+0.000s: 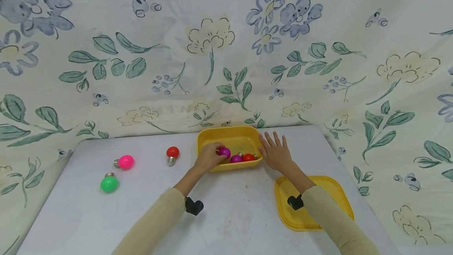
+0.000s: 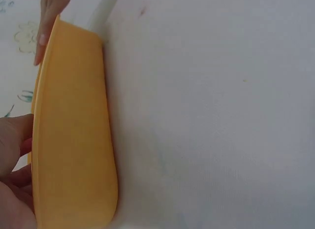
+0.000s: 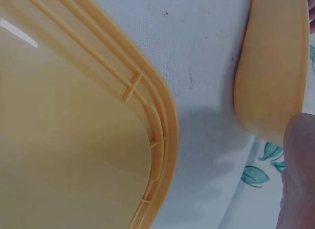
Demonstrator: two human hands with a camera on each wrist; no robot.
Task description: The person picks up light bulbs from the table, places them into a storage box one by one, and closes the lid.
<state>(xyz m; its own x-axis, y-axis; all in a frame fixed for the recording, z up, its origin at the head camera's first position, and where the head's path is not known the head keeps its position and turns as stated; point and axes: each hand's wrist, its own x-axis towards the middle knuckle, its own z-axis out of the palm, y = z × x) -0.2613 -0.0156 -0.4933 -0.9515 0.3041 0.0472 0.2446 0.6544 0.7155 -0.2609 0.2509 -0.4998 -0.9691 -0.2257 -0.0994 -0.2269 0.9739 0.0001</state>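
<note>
At the back of the table stands a yellow plastic box. My left hand reaches over its left end and pinches a purple light bulb inside the walls. Another purple bulb and a red bulb lie along the near inner side. With fingers spread, my right hand is at the box's right end, its thumb side by the rim. In the left wrist view the box's outer wall hides the held bulb almost wholly.
Left of the box lie a red bulb, a pink bulb and a green bulb on the white table. A yellow lid lies under my right forearm. A flowered cloth hangs behind the table.
</note>
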